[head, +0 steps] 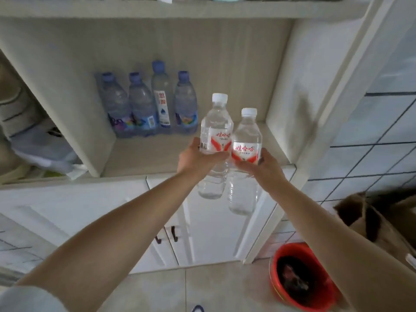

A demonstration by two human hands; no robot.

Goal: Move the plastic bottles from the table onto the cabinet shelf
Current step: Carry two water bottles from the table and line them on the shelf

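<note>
Bottles, one in each hand, right in front of the shelf (144,154).
Your left grip (198,158) wrapped the left bottle (215,136); your right grip (258,166) held the right bottle (246,140), upright, touching.

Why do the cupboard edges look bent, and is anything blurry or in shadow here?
Head view: the wide lens bows the cabinet shelf and its side walls outward; the whole picture is soft; the blue-capped bottles at the back sit in dimmer light; the two white-capped bottles are brighter, their labels readable.
</note>
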